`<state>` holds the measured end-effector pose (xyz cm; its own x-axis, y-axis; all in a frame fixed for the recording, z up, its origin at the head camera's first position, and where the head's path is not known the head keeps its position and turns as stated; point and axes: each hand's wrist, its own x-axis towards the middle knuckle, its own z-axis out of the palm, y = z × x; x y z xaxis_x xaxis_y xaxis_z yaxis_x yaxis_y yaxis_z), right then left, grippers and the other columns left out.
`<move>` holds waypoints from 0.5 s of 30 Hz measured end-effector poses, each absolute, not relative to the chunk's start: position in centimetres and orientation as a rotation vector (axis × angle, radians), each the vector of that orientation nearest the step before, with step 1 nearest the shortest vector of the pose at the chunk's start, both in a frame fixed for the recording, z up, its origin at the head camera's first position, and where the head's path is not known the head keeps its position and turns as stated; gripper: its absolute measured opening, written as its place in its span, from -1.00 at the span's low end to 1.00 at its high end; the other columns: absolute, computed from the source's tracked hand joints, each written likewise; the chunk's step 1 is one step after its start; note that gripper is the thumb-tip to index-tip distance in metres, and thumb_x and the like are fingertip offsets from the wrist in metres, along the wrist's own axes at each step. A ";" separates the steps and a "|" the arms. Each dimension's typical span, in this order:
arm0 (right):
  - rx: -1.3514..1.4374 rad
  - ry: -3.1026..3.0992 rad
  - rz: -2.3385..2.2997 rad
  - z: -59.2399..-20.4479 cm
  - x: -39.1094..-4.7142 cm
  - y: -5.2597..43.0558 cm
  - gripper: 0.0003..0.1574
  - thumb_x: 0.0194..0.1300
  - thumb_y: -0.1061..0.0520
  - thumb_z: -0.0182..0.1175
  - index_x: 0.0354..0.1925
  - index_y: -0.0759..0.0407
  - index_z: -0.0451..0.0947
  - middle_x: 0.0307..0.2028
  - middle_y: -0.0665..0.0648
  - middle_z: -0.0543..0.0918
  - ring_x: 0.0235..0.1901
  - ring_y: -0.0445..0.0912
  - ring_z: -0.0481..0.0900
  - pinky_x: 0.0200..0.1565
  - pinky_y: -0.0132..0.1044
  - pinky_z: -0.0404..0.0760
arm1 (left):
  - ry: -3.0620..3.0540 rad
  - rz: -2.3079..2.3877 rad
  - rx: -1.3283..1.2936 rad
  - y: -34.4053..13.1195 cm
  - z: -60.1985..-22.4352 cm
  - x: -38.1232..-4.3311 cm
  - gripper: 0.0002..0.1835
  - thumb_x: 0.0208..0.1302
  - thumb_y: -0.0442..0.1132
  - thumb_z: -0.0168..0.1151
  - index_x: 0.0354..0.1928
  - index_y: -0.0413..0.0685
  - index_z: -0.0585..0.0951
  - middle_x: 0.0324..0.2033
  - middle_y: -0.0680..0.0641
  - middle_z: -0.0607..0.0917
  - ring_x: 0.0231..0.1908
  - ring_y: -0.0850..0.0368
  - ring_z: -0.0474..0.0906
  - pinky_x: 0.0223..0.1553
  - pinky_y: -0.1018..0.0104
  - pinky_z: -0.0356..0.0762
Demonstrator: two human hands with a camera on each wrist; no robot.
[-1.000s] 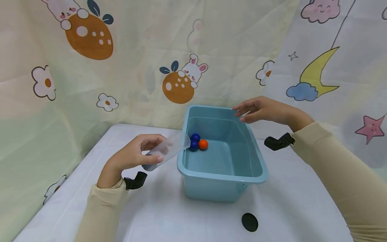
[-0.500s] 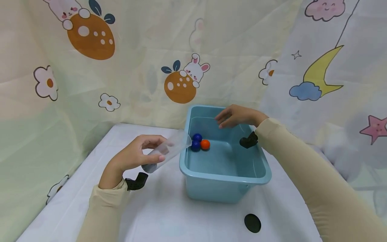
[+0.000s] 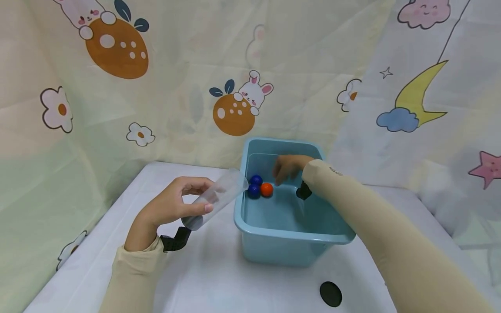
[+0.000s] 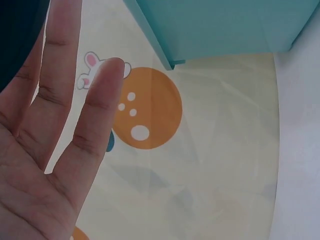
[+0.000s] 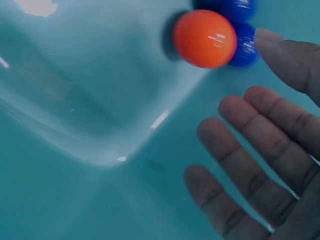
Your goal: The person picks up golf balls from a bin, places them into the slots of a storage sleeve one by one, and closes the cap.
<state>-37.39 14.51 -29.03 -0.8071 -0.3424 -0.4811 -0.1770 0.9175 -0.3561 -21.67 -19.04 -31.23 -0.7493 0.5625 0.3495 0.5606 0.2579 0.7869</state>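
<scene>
Head view: my left hand [image 3: 176,200] grips a clear tube [image 3: 227,188], thumb on the side nearer me and fingers on the far side. The tube slants, its dark end low beside my thumb and its other end raised to the right of that hand. There it overlaps the edge of the blue tub [image 3: 295,237]; whether they touch I cannot tell.

My right hand [image 3: 288,168] is down inside the tub, palm toward the balls, its fingers spread wide and the thumb well out from them, as the right wrist view shows. Just left of those fingers sits the orange ball [image 3: 267,189], with one blue ball [image 3: 254,191] and another blue ball [image 3: 256,180] beyond it, the three close together. Whether my thumb touches a blue one I cannot tell.

Nearer my body than the right hand, and to its right, a black disc [image 3: 330,294] lies flat on the white table [image 3: 235,287].
</scene>
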 end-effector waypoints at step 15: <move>-0.255 2.526 -0.203 -34.0 -39.3 10.9 -0.79 0.31 0.07 0.51 -0.24 0.18 0.73 -0.08 0.17 0.74 -0.01 0.11 0.71 0.11 -0.01 0.72 | 2.481 1.560 1.119 -19.3 -31.3 -21.8 -0.65 0.32 -0.20 0.38 0.12 -0.10 0.79 -0.18 0.07 0.81 -0.11 0.00 0.72 0.05 0.09 0.66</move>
